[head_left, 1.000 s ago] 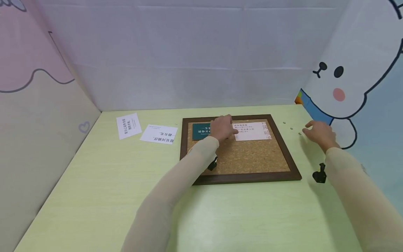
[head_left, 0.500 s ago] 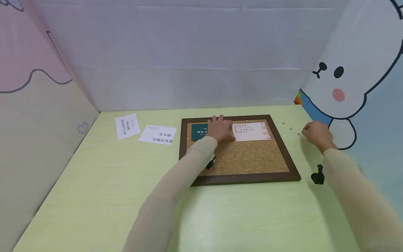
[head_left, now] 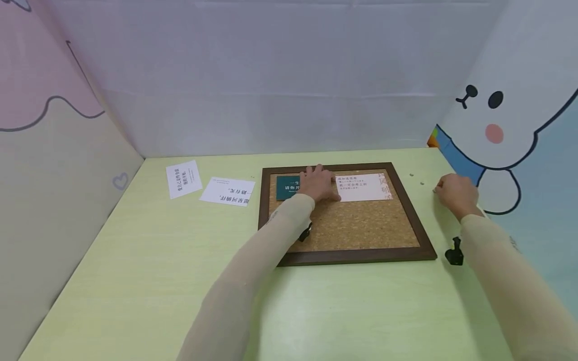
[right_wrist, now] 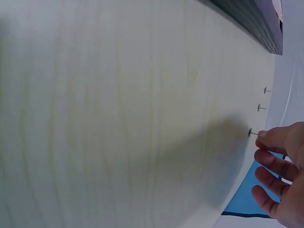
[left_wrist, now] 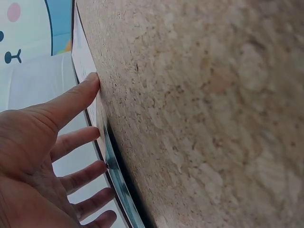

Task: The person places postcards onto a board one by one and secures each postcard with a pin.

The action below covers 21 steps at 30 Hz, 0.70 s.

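Observation:
A wood-framed cork board (head_left: 361,228) lies on the table, bearing a dark green card (head_left: 287,188) and a white card with red print (head_left: 368,189). My left hand (head_left: 317,184) is spread over the meeting edges of both cards. In the left wrist view its thumb touches the white card's edge, while other fingers reach the green card (left_wrist: 122,187). Right of the board, my right hand (head_left: 457,194) pinches the pin of a thumbtack (right_wrist: 250,133) between thumb and forefinger. That tack's head is at the tabletop, and the other fingers are curled.
Two more thumbtacks, one (right_wrist: 259,108) nearer and another (right_wrist: 266,90) farther along, stand point up beside the board. On the left of the table lie a white card (head_left: 183,179) and a second white card (head_left: 228,191). Fabric walls (head_left: 289,100) enclose the table's back and sides.
My right hand has come down slightly and closed its thumb and forefinger at a thumbtack. My left hand's fingers have spread, with the thumb lower at the white card's edge.

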Motion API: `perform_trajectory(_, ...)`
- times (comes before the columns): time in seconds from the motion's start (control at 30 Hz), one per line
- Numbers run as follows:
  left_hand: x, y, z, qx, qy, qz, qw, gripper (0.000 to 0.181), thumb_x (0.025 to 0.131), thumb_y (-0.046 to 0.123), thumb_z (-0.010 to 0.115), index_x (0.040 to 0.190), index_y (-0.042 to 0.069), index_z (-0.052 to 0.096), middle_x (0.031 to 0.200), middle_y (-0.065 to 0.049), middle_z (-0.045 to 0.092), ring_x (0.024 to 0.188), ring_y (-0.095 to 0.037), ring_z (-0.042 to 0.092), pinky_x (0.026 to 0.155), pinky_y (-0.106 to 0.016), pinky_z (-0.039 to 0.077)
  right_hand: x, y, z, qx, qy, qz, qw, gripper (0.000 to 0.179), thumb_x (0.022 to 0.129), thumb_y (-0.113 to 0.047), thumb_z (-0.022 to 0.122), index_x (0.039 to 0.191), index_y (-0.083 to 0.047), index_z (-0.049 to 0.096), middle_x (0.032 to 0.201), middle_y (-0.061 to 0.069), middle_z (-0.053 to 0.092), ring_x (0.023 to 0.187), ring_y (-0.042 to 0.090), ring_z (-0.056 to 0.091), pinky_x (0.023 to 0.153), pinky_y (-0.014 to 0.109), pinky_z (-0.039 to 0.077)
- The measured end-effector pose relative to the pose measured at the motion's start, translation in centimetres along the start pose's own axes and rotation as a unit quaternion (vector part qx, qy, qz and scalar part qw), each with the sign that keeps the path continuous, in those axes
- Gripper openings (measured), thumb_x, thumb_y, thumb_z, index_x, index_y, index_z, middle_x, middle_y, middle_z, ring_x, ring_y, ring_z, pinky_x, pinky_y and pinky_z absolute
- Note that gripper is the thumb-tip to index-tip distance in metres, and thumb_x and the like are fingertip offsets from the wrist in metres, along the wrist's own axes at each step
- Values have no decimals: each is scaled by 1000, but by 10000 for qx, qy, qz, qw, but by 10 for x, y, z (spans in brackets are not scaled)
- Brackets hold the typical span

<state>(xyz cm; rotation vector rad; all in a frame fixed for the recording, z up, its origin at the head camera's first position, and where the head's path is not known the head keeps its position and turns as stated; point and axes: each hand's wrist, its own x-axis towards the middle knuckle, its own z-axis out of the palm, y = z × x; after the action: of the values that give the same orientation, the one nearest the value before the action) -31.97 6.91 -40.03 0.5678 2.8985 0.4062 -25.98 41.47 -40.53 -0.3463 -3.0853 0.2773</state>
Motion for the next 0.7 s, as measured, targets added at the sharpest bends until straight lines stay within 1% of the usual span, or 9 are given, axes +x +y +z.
perform_trajectory(0.2, -1, 4, -1, 66, -22, 39, 10000, 50, 79, 52, 77, 121, 28, 65, 138, -3, 48, 129, -33, 39, 108, -53, 30, 0, 3, 6, 22, 40, 179, 9998, 22, 94, -7, 53, 97, 10, 65, 92, 27, 64, 82, 41, 56, 62, 48, 44)
perform_trajectory(0.37, -3, 4, -2, 90, -22, 56, 9999, 50, 79, 52, 77, 121, 27, 64, 135, -3, 49, 126, -32, 40, 107, -53, 31, 1, 5, 10, 13, 56, 163, 9999, 20, 93, -8, 53, 94, 9, 64, 88, 26, 63, 77, 39, 56, 58, 46, 44)
perform_trajectory(0.57, -1, 3, -4, 60, -63, 26, 10000, 58, 78, 51, 78, 129, 30, 58, 137, -3, 48, 125, -32, 39, 104, -51, 31, 3, 6, 11, 131, -31, 52, 9999, 22, 93, -8, 53, 96, 10, 64, 87, 25, 63, 75, 38, 54, 59, 45, 43)
perform_trajectory(0.7, 0, 3, -5, 108, -167, -17, 9998, 59, 79, 52, 77, 132, 31, 58, 140, -4, 45, 127, -33, 38, 106, -52, 30, 4, 7, 10, 203, -153, 79, 9996, 23, 93, -9, 52, 98, 11, 64, 86, 25, 63, 73, 35, 54, 58, 43, 43)
